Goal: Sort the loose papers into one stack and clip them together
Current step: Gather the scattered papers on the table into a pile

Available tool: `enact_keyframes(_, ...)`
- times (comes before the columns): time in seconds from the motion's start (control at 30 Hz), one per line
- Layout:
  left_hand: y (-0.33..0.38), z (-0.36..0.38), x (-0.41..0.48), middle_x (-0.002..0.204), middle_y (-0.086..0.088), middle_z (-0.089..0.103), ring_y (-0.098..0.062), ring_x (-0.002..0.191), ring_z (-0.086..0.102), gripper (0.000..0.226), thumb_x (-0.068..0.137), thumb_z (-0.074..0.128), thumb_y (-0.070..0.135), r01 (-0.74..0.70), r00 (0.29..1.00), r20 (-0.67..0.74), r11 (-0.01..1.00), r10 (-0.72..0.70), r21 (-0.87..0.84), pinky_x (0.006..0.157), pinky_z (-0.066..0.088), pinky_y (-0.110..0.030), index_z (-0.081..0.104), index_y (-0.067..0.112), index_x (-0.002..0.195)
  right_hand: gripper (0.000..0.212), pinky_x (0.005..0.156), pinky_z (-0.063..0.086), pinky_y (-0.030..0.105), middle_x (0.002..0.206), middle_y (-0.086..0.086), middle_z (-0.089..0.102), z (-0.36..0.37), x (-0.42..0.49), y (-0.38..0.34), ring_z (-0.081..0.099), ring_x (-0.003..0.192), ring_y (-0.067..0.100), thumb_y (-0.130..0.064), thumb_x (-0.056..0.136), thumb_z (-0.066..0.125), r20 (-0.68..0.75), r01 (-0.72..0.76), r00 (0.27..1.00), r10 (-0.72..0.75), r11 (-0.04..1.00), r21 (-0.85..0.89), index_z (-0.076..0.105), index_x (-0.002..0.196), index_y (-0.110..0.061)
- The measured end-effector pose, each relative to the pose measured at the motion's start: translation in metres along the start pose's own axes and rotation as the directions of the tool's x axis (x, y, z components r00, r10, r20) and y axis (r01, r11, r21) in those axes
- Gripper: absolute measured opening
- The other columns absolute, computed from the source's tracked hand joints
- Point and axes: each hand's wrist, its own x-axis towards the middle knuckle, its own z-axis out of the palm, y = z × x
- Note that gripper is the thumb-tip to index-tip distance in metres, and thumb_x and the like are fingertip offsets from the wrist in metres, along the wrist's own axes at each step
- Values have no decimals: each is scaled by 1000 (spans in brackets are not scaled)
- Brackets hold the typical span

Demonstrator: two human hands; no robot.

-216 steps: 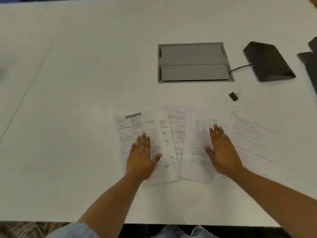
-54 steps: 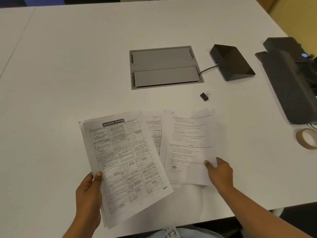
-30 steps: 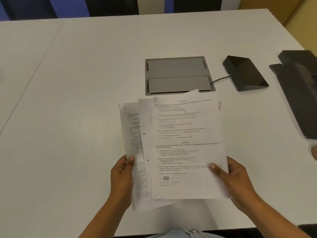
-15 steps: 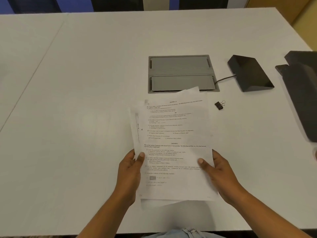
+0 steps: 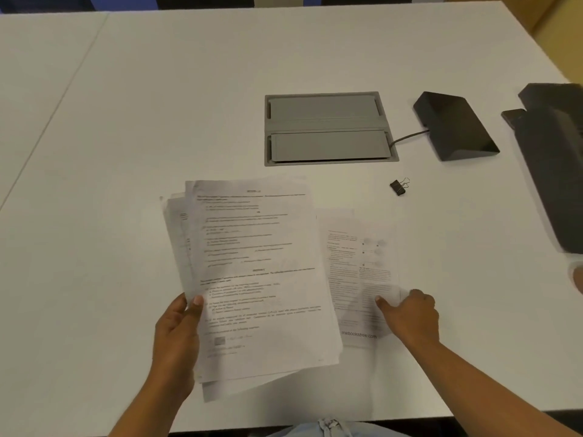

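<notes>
The stack (image 5: pixel 255 279) is thin white printed paper, several rectangular sheets fanned unevenly so their left and bottom edges stagger; the print is blurred. It is tilted, top leaning left, and sits near the front edge of the table (image 5: pixel 157 105), a smooth matte white surface. The left hand (image 5: pixel 176 339) clamps the stack at its lower left edge, thumb pressed on the top sheet and fingers curled behind.

Just right of the stack, partly tucked under its right edge, one more sheet (image 5: pixel 359 272) lies flat on the table, printed in small text with a line of larger lettering near its bottom. The right hand (image 5: pixel 410 313) rests on that sheet's lower right part, fingers bent and fingertips pressing the paper; it is not closed around anything.

Beyond the stack and to the right lies the clip (image 5: pixel 398 187), a small black binder clip with wire handles, alone on the table. Behind the stack is a hatch (image 5: pixel 328 129), a grey rectangular metal frame set flush into the table, holding two flat closed flaps. A dark cable runs from its right side to a wedge (image 5: pixel 454 127), black, smooth and sloped. At the far right edge stands a larger dark device (image 5: pixel 555 159), cut off.
</notes>
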Motion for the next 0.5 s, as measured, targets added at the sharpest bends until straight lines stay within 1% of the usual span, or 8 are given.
enact_keyframes(0.07,-4,-8,2,101,-1,78,-33,93,72,20,102,50,27,15,1000,-21,1000,-15,-3,80,57,-48,70,25,105,94,87,49,49,131,19,45,7,-1,-2,47,121,40,-61,68,76,27,-43,999,46,995,-87,41,132,-1)
enact_keyframes(0.13,-6,-14,4,101,-2,77,-32,92,71,20,102,50,26,18,999,-42,1000,-18,-2,79,56,-47,70,26,103,99,85,50,50,130,17,44,12,-1,-3,46,121,39,-61,62,80,8,-27,1000,29,991,-133,39,132,-4)
enact_keyframes(0.17,-8,-16,5,101,-2,77,-31,91,71,20,103,49,26,19,998,-55,1000,-19,2,77,56,-45,69,26,102,100,85,50,51,129,17,45,14,-1,-4,47,121,39,-59,60,83,-3,-23,1000,23,991,-129,39,132,-4)
enact_keyframes(0.27,-12,-21,7,102,-1,75,-31,91,69,20,103,48,25,26,996,-89,1000,-26,-1,77,54,-44,68,26,101,99,84,54,50,124,18,53,19,6,-3,55,115,40,-50,55,90,-12,-39,999,39,999,-10,42,130,-6)
enact_keyframes(0.33,-16,-25,9,104,-2,74,-31,90,69,20,103,48,25,33,994,-106,999,-33,-4,77,54,-43,68,25,105,96,81,56,47,119,17,61,20,10,-2,61,108,39,-44,51,93,3,-50,999,50,996,76,44,124,-6)
enact_keyframes(0.43,-20,-30,10,107,-4,74,-32,92,69,21,103,48,25,34,991,-126,999,-35,-9,78,54,-45,67,23,111,85,74,56,39,109,14,68,22,13,0,67,96,35,-37,51,95,28,-56,998,52,984,171,50,115,-4)
enact_keyframes(0.5,-20,-32,11,107,-4,74,-33,93,68,21,103,48,26,38,990,-132,999,-39,-17,79,54,-47,66,23,113,71,68,55,35,105,13,70,23,15,1,68,92,33,-33,55,94,-4,-40,999,41,978,205,59,110,-4)
